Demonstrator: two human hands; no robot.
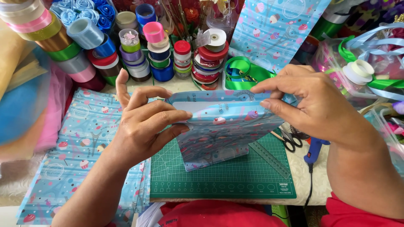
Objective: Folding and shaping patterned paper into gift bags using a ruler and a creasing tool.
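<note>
Both hands point(147, 122) point(311, 101) pinch wrapped box point(223, 130); box underside hidden.

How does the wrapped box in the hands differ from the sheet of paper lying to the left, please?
The wrapped box stands tilted on the green cutting mat, gripped by left hand and right hand; the loose sheet lies flat, untouched. Both show the same blue cupcake print.

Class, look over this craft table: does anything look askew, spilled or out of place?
Loose green ribbon lies unspooled in loops behind the wrapped box, off its roll. The ribbon spools stand neatly stacked.
</note>
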